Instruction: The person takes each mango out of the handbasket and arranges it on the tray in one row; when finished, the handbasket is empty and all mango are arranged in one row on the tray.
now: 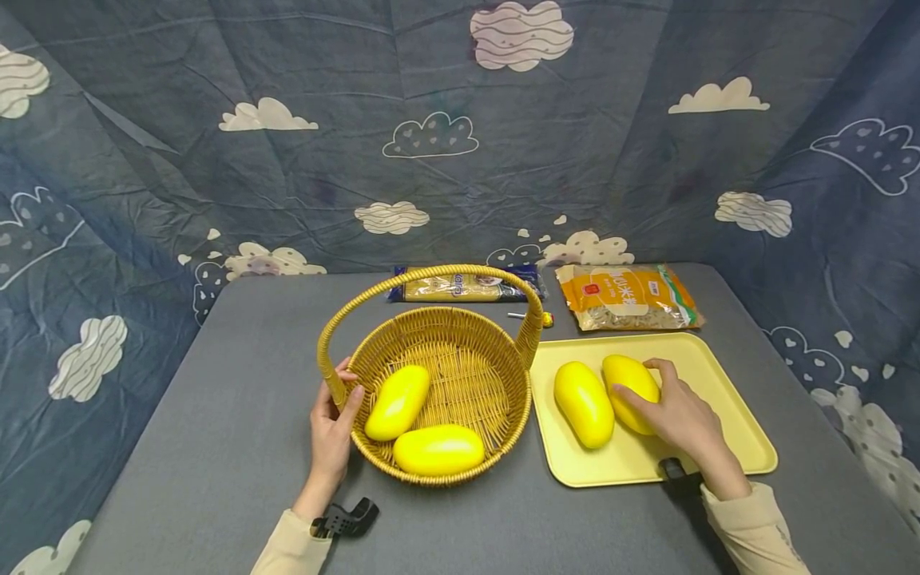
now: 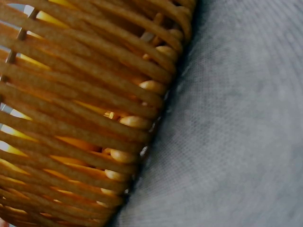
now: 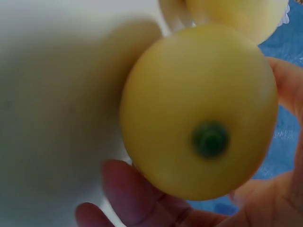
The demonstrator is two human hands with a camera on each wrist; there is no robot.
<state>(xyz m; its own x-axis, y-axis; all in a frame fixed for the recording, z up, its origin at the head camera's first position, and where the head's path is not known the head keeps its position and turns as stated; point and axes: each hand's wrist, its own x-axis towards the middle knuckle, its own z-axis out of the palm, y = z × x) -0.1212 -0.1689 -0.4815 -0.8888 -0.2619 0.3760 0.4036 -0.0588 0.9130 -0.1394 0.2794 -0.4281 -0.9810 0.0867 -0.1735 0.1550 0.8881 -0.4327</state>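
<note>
My left hand (image 1: pixel 331 439) grips the left rim of a woven wicker basket (image 1: pixel 489 375) at the foot of its arched handle. Inside the basket lie two yellow mangoes, one tilted at the left (image 1: pixel 398 402) and one lying crosswise at the front (image 1: pixel 438 450). On a pale yellow tray (image 1: pixel 700 359), my right hand (image 1: pixel 683 415) holds a mango (image 1: pixel 627 383) between thumb and fingers. Its green stem end (image 3: pixel 210 139) faces the right wrist camera. Just left of it another mango (image 1: pixel 584 405) rests on the tray. The basket's woven side (image 2: pixel 90 94) fills much of the left wrist view.
Behind the basket lies a long blue-and-yellow packet (image 1: pixel 467 287). A small lollipop (image 1: pixel 548 319) is to its right. An orange bag of grain-like food (image 1: pixel 628 297) lies behind the tray. Cloud-patterned cloth (image 1: pixel 345 184) hangs around the grey table (image 1: pixel 237 383).
</note>
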